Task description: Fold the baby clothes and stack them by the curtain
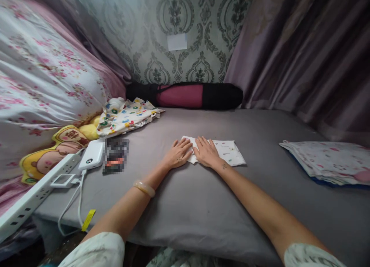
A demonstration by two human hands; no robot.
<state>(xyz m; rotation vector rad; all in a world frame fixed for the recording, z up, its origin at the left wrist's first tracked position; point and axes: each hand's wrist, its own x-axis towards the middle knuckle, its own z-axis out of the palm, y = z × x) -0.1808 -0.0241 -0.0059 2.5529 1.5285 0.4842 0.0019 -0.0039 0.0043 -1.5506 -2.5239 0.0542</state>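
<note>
1. A small white printed cloth (231, 152) lies flat near the middle of a grey sheet (185, 205).
2. The left hand (179, 153) rests palm down on the cloth's left end, fingers extended, gripping nothing.
3. The right hand (207, 153) lies just beside it, palm down on the cloth, fingers extended and slightly spread, also gripping nothing.
4. Well to the right sits folded printed fabric (326, 157).
5. To the left are a white power bank (91, 154) and a colourfully patterned garment (127, 119).
6. Behind lies a long black-and-pink bag (180, 96).
</note>
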